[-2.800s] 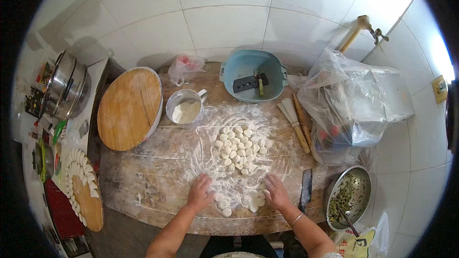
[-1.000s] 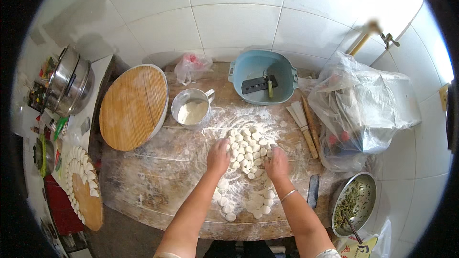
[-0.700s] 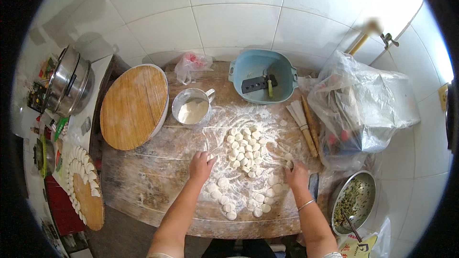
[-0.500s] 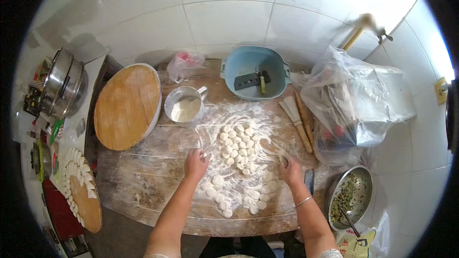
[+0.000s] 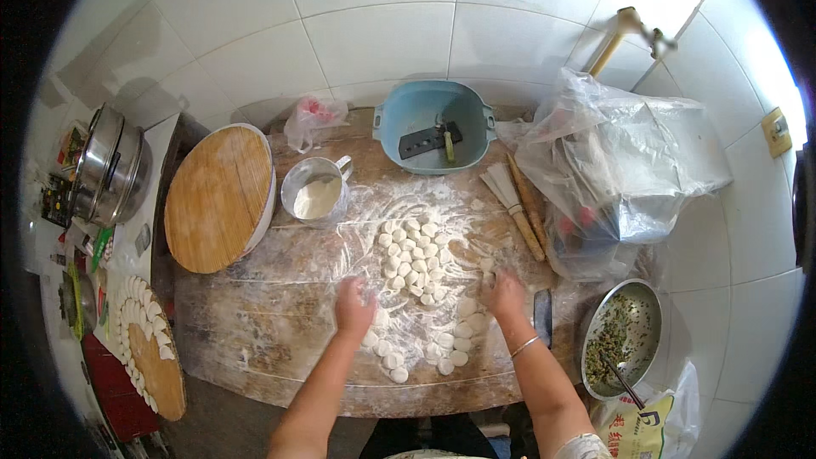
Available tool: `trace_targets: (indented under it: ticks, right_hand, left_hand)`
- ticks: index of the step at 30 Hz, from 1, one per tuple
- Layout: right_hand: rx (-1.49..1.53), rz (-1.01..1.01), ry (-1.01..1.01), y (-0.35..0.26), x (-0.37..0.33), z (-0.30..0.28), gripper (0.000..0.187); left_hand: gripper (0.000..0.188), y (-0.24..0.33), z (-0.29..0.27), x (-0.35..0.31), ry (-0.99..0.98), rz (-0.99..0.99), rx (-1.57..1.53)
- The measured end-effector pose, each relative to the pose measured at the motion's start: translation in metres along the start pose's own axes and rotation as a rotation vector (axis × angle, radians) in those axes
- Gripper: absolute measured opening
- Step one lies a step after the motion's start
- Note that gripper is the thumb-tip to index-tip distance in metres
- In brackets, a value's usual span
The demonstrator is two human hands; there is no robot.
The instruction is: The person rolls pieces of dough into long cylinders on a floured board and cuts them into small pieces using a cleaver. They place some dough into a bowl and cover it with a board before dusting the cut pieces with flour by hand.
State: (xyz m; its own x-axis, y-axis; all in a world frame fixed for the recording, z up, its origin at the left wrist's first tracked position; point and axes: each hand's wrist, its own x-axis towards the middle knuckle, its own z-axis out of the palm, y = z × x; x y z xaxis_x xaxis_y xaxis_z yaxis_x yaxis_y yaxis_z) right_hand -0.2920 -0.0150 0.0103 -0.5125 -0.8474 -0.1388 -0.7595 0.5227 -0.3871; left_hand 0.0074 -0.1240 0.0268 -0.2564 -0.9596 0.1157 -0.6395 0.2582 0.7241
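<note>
A pile of small dough pieces (image 5: pixel 413 255) lies on the floured wooden board (image 5: pixel 246 314) between my hands. My left hand (image 5: pixel 354 308) is low over the board, left of the pile, its fingers smeared by motion. Below it are flattened dough rounds (image 5: pixel 393 360), partly hidden by that hand. On the pile's right side, my right hand (image 5: pixel 507 294) is also blurred, with a pale dough piece (image 5: pixel 487 265) at its fingertips; whether it grips that piece is unclear. More flattened rounds (image 5: pixel 461 344) lie just left of the right wrist, which wears a bracelet (image 5: pixel 524 346).
Behind the dough stand a metal cup of flour (image 5: pixel 316 195) and a blue basin (image 5: pixel 391 132). A rolling pin (image 5: pixel 529 206) and brush (image 5: pixel 512 204) lie right, near a bowl of chopped filling (image 5: pixel 623 340). Shaped dumplings (image 5: pixel 140 314) sit on a round board at far left.
Both hands have come down slightly toward the board's near side. The left hand now covers some flattened rounds. The whole view has shifted a little.
</note>
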Motion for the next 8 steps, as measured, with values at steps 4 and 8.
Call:
trace_targets:
  ticks: [4, 8]
  right_hand:
    - [0.279, -0.042, -0.124, -0.016, -0.017, -0.040, 0.036]
    - [0.599, 0.098, -0.242, 0.026, -0.040, -0.028, 0.035]
  left_hand:
    - [0.036, 0.075, 0.083, -0.017, -0.456, -0.360, -0.420]
    - [0.053, 0.111, 0.136, -0.025, -0.817, -1.189, -1.009]
